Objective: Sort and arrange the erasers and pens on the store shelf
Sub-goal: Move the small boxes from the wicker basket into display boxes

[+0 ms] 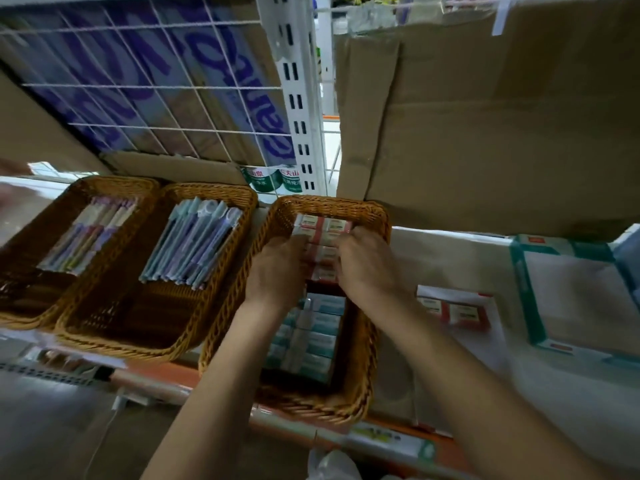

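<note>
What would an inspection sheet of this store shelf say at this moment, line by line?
Surface: shelf, pale top, orange front edge.
Job's things: red eraser boxes at the far end of the right basket, teal eraser boxes at its near end; blue pen packs in the middle basket; pink pen packs in the left basket.
Clutter: loose eraser pack and teal-edged carton, right of the baskets.
Grippers: left hand and right hand both grip the red eraser boxes.
Cables: thin white cord below the shelf edge.
Surroundings: cardboard boxes, wire grid behind.
</note>
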`<state>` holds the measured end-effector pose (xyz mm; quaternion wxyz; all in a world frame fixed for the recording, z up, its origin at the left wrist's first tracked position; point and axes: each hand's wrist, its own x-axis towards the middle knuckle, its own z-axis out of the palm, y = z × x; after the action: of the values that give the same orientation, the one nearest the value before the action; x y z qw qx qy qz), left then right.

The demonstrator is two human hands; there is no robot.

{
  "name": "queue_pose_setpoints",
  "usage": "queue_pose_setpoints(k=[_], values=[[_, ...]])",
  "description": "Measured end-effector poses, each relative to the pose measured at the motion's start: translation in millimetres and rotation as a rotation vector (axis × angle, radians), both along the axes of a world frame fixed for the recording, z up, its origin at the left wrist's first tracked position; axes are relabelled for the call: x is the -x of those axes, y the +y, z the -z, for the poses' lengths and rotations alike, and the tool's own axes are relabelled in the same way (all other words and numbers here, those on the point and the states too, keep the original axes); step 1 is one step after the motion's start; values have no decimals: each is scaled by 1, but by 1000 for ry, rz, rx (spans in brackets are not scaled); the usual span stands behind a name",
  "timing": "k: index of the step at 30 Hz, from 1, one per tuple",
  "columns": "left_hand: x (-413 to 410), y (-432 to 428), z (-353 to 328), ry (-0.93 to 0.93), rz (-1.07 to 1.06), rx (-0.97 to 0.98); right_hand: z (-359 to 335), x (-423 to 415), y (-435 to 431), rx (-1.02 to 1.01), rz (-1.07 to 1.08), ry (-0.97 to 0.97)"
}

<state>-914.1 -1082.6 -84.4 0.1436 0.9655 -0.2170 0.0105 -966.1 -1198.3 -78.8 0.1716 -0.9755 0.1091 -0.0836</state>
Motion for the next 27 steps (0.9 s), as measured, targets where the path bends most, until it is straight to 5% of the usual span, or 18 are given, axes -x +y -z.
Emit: queue_pose_setpoints(k=[10,19,27], values=[[-2,4,13,-166,-30,92,18,-2,0,93,15,-15],[46,-13,-46,-155,58,200,-22,52,-38,-129,58,-203],[107,-75,-31,77,374,71,-16,146,-95,-152,229,85]])
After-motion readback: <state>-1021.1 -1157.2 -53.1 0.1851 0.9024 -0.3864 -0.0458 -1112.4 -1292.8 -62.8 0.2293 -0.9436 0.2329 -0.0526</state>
